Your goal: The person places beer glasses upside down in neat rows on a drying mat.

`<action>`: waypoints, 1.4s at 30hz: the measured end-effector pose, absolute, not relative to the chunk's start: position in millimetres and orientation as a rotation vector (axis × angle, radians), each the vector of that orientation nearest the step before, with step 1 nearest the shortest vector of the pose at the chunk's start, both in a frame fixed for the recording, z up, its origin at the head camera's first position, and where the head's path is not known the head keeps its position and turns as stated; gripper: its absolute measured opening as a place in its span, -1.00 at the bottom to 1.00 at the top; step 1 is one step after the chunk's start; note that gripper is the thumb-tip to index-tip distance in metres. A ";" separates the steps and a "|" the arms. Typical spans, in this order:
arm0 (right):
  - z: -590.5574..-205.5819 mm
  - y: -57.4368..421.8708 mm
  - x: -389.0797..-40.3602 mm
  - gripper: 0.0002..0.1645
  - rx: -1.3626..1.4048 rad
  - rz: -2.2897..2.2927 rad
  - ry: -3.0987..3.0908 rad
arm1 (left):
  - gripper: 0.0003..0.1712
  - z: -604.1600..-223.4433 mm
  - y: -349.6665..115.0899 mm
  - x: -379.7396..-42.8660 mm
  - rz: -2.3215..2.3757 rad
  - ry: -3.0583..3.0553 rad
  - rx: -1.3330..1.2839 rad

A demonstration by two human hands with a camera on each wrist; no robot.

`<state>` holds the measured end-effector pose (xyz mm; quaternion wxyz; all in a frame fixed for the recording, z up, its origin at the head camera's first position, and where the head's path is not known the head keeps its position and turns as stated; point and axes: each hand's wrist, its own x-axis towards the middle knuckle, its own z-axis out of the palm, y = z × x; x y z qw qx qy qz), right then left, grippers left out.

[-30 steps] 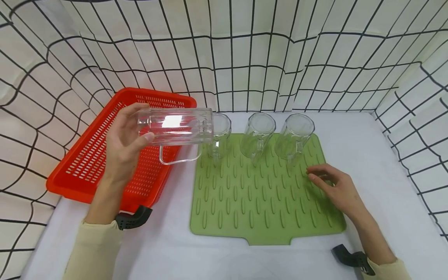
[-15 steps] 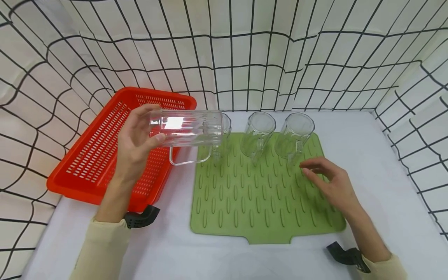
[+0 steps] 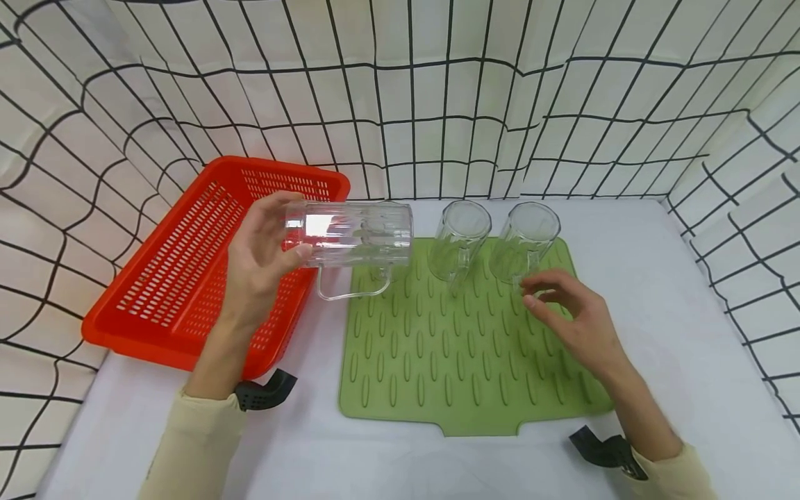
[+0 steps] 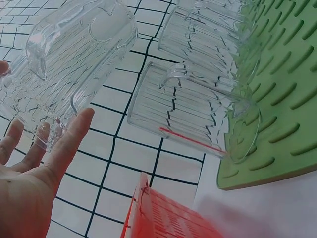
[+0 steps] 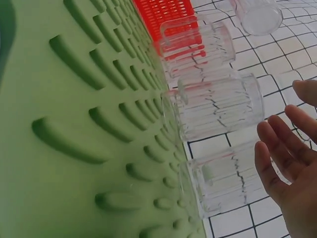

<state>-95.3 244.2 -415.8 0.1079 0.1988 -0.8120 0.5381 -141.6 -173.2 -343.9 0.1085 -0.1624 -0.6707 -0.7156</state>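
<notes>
My left hand [image 3: 253, 278] grips one end of a clear glass mug [image 3: 356, 236], which lies sideways in the air with its handle facing down toward me. It hangs between the red basket and the green drying mat [image 3: 450, 389]. Three similar mugs stand upside down along the mat's far edge: a middle mug [image 3: 460, 239], a right mug [image 3: 525, 239], and a left mug [image 4: 183, 109] that the held one mostly covers in the head view. My right hand [image 3: 578, 323], fingers loosely bent and holding nothing, hovers over the mat's right side near the right mug.
A red perforated plastic basket [image 3: 156, 340] stands at the left, tilted in view, close to the mat's left side. White cloth [image 3: 400, 465] covers the table. A black-and-white grid curtain [image 3: 437, 97] hangs behind and along both sides.
My left hand has carried the mug to the right, from over the basket to over the mat's left edge. My right hand has drifted left and slightly up, toward the right mug.
</notes>
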 end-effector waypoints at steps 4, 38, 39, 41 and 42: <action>-410.9 238.8 -97.6 -0.58 0.619 1.620 -2.331 | -0.30 -345.9 -168.7 -141.5 -2.111 -1.995 -0.472; -382.8 173.0 -109.6 0.21 0.835 1.887 -2.332 | -0.26 -361.5 -132.6 -134.5 -2.232 -1.985 -0.565; -382.6 171.4 -109.7 0.24 0.825 1.895 -2.337 | -0.26 -362.1 -131.7 -134.0 -2.238 -1.983 -0.566; -382.6 168.3 -110.0 0.27 0.803 1.910 -2.339 | -0.25 -363.8 -129.7 -133.2 -2.257 -1.976 -0.567; -382.8 167.0 -110.0 0.28 0.793 1.917 -2.340 | -0.25 -364.8 -128.6 -132.8 -2.264 -1.975 -0.567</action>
